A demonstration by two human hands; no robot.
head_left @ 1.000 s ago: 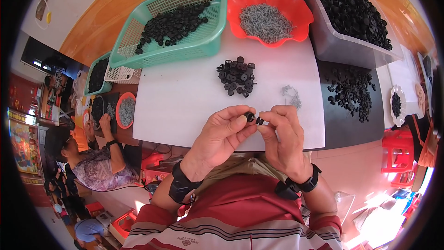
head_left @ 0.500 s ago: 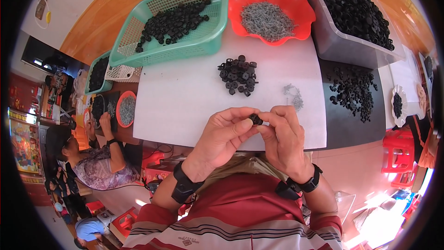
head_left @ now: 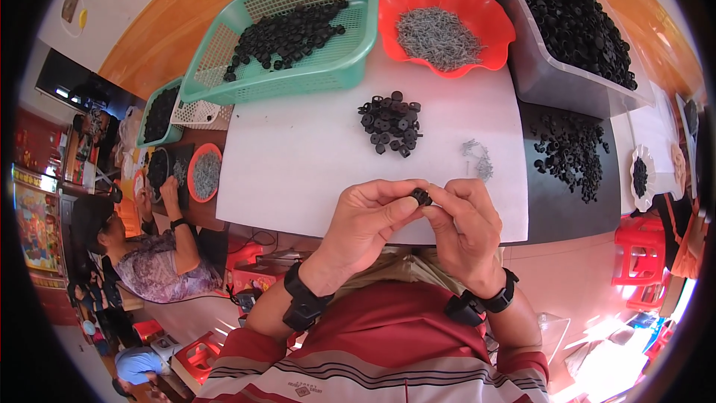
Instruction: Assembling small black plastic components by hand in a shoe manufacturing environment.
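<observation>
Over the near edge of the white sheet (head_left: 298, 172), my left hand (head_left: 365, 216) pinches a small black plastic part (head_left: 421, 196) between thumb and fingertips. My right hand (head_left: 466, 227) is closed against the same part from the other side, its thumb and index finger at the part's edge. Whether a nail sits between the right fingertips is too small to make out. Beyond my hands lies a loose pile of black plastic parts (head_left: 389, 124). A small heap of grey nails (head_left: 477, 160) rests to the right of it.
At the back stand a green basket (head_left: 354, 67) of black parts, a red scalloped bowl (head_left: 496, 33) of nails and a grey bin (head_left: 548, 78) full of black parts. More small black pieces (head_left: 570, 153) lie on the dark board at right. A co-worker (head_left: 160, 261) sits at left.
The view has shifted slightly. Both hands stay together on the black part, and the part shows a little more between the fingertips.
</observation>
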